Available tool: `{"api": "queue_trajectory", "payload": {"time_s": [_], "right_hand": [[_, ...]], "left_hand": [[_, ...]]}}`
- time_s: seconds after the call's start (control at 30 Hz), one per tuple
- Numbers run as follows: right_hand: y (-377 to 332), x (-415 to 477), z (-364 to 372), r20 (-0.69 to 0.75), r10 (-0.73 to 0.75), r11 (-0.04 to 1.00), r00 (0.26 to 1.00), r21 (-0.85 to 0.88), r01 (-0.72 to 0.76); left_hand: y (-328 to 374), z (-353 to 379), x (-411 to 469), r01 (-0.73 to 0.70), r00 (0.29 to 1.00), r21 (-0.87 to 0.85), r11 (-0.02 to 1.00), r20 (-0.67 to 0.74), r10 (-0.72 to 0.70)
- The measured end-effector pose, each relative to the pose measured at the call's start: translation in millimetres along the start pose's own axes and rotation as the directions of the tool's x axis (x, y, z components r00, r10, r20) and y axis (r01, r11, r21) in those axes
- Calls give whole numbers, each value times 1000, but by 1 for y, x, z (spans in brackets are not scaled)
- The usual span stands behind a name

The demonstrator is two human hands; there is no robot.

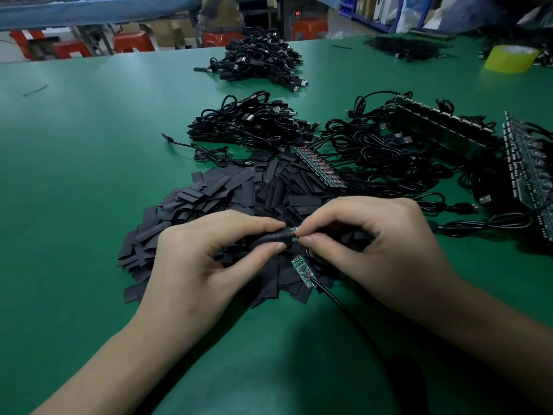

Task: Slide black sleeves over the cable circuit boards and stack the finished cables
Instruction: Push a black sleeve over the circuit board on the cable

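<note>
Head view: both forearms reach in from the near edge of the green bench (89, 175) and meet over the near side of a spread heap of flat black sleeves (209, 199). The left hand (206, 265) pinches one black sleeve (270, 238) between thumb and forefinger. The right hand (368, 250) pinches the end of a small green circuit board (294, 235), most of which is inside that sleeve, with only its tip showing between the fingertips.

At 6 o'clock, just below the fingertips, a second bare board (303, 272) lies on the heap, and its black cable (332, 298) runs toward 5 o'clock. Green mat stretches wide from 8 to 10 o'clock of the hands, broken only by a stray black scrap (34, 90) far out.

From 1 to 3 o'clock the way is crowded. A strip of joined boards with red wires (320, 167) lies on the heap's far edge, and behind it is a tangle of black cables (389, 157). Two long board panels (443, 124) (529, 169) stand on edge there.

At 12 o'clock lies a stack of cables (248, 121), and further out a second stack (263, 58) lies near the far edge. A yellow tape roll (511, 59) sits at 2 o'clock by that edge. Beyond the edge stand red stools (134, 43) and cardboard boxes (167, 32) whose contents cannot be told.
</note>
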State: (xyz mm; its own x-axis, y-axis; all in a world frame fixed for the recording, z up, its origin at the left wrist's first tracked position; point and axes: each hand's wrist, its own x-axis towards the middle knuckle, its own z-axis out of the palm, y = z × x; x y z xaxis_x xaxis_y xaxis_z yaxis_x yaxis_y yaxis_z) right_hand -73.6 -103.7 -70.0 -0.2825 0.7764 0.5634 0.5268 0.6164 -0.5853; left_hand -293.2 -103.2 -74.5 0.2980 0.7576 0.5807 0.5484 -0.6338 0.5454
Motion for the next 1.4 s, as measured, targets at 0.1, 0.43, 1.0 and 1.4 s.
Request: {"api": "queue_trajectory", "payload": {"time_s": [0.1, 0.43, 1.0, 1.4], "right_hand": [[-3, -1, 2, 3, -17, 1000, 1000, -3, 17], [-1, -2, 0, 116, 259, 887, 959, 364, -284], [0, -2, 4, 256, 350, 740, 901, 514, -434], [-6, -2, 7, 260, 407, 663, 876, 576, -479]], "left_hand": [[1, 1, -1, -47, 999, 29, 998, 9, 47], [0, -2, 0, -30, 999, 32, 999, -39, 31], [4, 0, -1, -69, 993, 62, 996, -89, 74], [10, 1, -1, 129, 952, -5, 992, -280, -125]]}}
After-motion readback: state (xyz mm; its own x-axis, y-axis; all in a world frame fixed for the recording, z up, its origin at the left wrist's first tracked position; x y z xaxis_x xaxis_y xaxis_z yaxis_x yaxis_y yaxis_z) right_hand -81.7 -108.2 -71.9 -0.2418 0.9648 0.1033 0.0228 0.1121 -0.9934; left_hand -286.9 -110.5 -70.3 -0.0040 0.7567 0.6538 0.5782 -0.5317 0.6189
